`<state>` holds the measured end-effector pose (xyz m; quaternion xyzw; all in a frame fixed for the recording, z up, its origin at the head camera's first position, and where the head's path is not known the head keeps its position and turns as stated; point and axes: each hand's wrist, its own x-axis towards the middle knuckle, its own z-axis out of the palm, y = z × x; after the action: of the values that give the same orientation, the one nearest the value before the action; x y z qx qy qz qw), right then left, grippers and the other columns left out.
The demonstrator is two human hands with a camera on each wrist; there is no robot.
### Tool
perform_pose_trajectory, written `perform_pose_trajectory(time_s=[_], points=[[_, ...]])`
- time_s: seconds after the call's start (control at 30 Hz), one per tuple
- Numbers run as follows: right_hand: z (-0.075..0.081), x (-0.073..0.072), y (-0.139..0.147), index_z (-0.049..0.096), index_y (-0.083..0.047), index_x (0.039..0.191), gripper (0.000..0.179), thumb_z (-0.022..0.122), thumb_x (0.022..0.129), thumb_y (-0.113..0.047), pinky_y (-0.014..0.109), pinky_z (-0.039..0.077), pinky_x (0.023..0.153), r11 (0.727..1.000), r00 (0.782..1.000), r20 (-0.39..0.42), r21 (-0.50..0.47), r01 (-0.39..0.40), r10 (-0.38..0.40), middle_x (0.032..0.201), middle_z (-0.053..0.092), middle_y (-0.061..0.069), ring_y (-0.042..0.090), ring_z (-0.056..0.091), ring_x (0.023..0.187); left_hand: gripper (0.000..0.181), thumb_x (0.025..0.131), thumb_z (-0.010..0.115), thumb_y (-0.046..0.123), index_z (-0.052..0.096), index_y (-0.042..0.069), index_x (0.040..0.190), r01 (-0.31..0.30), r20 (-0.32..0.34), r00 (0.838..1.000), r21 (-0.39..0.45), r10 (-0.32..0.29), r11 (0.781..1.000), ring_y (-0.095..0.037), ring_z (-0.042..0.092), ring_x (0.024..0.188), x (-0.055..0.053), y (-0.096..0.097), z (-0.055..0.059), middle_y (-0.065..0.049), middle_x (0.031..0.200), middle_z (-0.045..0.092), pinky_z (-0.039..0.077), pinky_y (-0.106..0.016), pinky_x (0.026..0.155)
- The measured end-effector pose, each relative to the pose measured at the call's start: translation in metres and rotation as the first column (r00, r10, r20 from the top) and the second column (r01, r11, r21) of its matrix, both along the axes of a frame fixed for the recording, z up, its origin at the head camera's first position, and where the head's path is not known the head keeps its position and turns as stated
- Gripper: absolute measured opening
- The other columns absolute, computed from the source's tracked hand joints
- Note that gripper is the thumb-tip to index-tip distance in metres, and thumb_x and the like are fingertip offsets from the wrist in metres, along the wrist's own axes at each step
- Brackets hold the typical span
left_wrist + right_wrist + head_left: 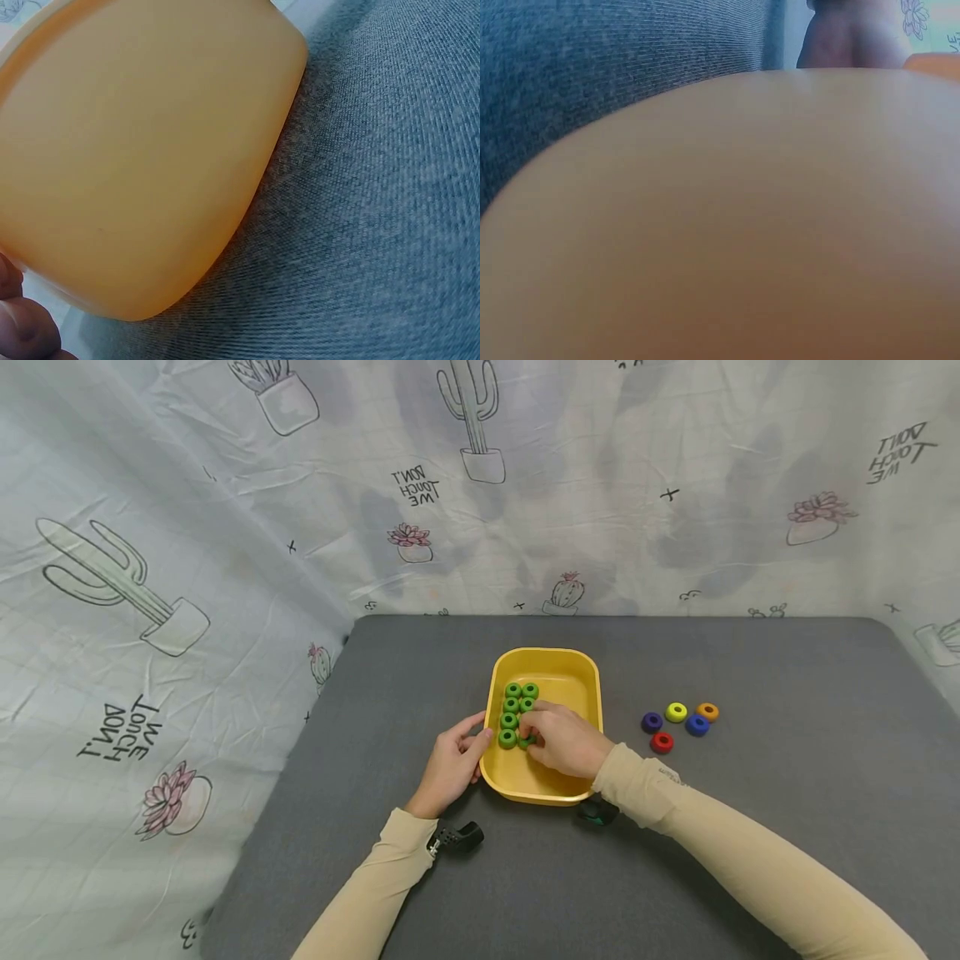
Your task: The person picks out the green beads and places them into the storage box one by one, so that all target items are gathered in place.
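A yellow plastic tray (540,787) sits on the grey table, and its outer wall (150,150) fills much of the left wrist view. Inside, several small green rings (512,705) stand in two columns along the left side. My left hand (447,770) holds the tray's left edge, thumb at the rim and fingers against the outside. My right hand (564,739) reaches over the right wall into the tray, its curled fingers at a green ring (524,742) in the nearer end of the second column. Those fingers partly hide the lower rings. The right wrist view shows mostly tray wall (727,210).
Right of the tray lie loose rings: a purple one (652,722), a yellow one (676,712), an orange one (707,712), a blue one (697,725) and a red one (662,742). A printed cloth (600,510) hangs behind the table (787,693) and along its left.
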<state>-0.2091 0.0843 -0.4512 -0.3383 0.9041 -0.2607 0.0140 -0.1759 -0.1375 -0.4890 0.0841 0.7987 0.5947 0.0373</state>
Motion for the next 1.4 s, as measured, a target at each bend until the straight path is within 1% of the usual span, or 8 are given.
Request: perform_pose_trajectory(time_s=[0.17, 0.33, 0.5, 0.87, 0.97, 1.07, 1.27, 1.4], points=[[0.002, 0.001, 0.003, 0.073, -0.008, 0.092, 0.012, 0.083, 0.086, -0.006, 0.028, 0.051, 0.073, 1.000, 1.000, 0.017, -0.024, 0.009, -0.009, 0.088, 0.063, 0.004, 0.013, 0.054, 0.075, 0.045, 0.108, 0.059, 0.022, 0.055, 0.006, 0.150, 0.004, -0.003, 1.000, -0.002, -0.004, 1.000, -0.012, 0.049, 0.048, 0.000, 0.000, 0.000, 0.002, 0.061, 0.057, 0.044, -0.023, 0.048], [0.010, 0.004, 0.011, 0.074, -0.009, 0.095, 0.008, 0.080, 0.090, -0.009, 0.033, 0.057, 0.078, 0.996, 0.999, 0.038, -0.084, 0.030, -0.027, 0.094, 0.066, 0.004, 0.018, 0.064, 0.084, 0.046, 0.108, 0.059, 0.023, 0.054, 0.005, 0.150, 0.008, 0.000, 1.000, -0.006, -0.008, 1.000, -0.011, 0.049, 0.048, 0.000, 0.000, 0.000, 0.002, 0.062, 0.058, 0.045, -0.024, 0.048], [0.020, 0.008, 0.026, 0.075, -0.009, 0.104, 0.011, 0.076, 0.095, -0.015, 0.038, 0.056, 0.081, 0.989, 0.996, 0.068, -0.132, 0.073, -0.064, 0.100, 0.070, 0.003, 0.021, 0.065, 0.092, 0.045, 0.108, 0.059, 0.023, 0.055, 0.006, 0.150, 0.003, 0.005, 1.000, -0.011, -0.003, 1.000, -0.011, 0.050, 0.049, -0.001, 0.000, 0.000, 0.001, 0.062, 0.058, 0.045, -0.024, 0.049], [0.041, 0.020, 0.065, 0.072, -0.009, 0.125, 0.031, 0.074, 0.099, -0.027, 0.047, 0.057, 0.085, 0.973, 0.986, -0.010, -0.164, 0.163, -0.167, 0.122, 0.070, 0.009, 0.028, 0.067, 0.106, 0.045, 0.108, 0.060, 0.024, 0.056, 0.008, 0.150, -0.014, 0.019, 1.000, -0.010, 0.015, 1.000, -0.012, 0.050, 0.050, 0.000, 0.001, 0.000, 0.000, 0.062, 0.058, 0.045, -0.023, 0.049], [0.048, 0.025, 0.075, 0.069, -0.007, 0.133, 0.041, 0.071, 0.101, -0.034, 0.055, 0.053, 0.097, 0.966, 0.977, -0.023, -0.152, 0.207, -0.213, 0.134, 0.066, 0.014, 0.034, 0.063, 0.120, 0.045, 0.108, 0.060, 0.024, 0.056, 0.008, 0.150, -0.016, 0.024, 1.000, -0.013, 0.017, 1.000, -0.013, 0.050, 0.050, 0.000, 0.001, 0.000, 0.000, 0.062, 0.058, 0.045, -0.024, 0.050], [0.058, 0.032, 0.086, 0.064, -0.005, 0.140, 0.051, 0.068, 0.103, -0.038, 0.063, 0.043, 0.109, 0.957, 0.964, -0.057, -0.145, 0.251, -0.261, 0.147, 0.057, 0.017, 0.041, 0.052, 0.136, 0.045, 0.108, 0.060, 0.024, 0.056, 0.008, 0.150, -0.017, 0.026, 1.000, -0.012, 0.018, 1.000, -0.013, 0.050, 0.051, 0.000, 0.001, 0.000, 0.000, 0.063, 0.058, 0.045, -0.023, 0.050], [0.072, 0.045, 0.107, 0.057, -0.001, 0.146, 0.059, 0.071, 0.101, -0.036, 0.068, 0.035, 0.111, 0.941, 0.935, -0.154, -0.168, 0.293, -0.318, 0.157, 0.046, 0.022, 0.047, 0.040, 0.144, 0.045, 0.108, 0.060, 0.025, 0.056, 0.008, 0.150, -0.013, 0.024, 1.000, -0.012, 0.013, 1.000, -0.012, 0.050, 0.051, 0.000, 0.001, 0.000, 0.000, 0.062, 0.058, 0.045, -0.023, 0.050], [0.080, 0.051, 0.119, 0.055, -0.001, 0.149, 0.068, 0.078, 0.095, -0.035, 0.071, 0.029, 0.115, 0.932, 0.908, -0.224, -0.163, 0.323, -0.353, 0.160, 0.040, 0.026, 0.052, 0.031, 0.148, 0.046, 0.108, 0.059, 0.026, 0.055, 0.007, 0.150, -0.006, 0.018, 1.000, -0.006, 0.006, 1.000, -0.011, 0.050, 0.050, 0.001, 0.000, 0.000, 0.001, 0.062, 0.057, 0.045, -0.024, 0.049]])
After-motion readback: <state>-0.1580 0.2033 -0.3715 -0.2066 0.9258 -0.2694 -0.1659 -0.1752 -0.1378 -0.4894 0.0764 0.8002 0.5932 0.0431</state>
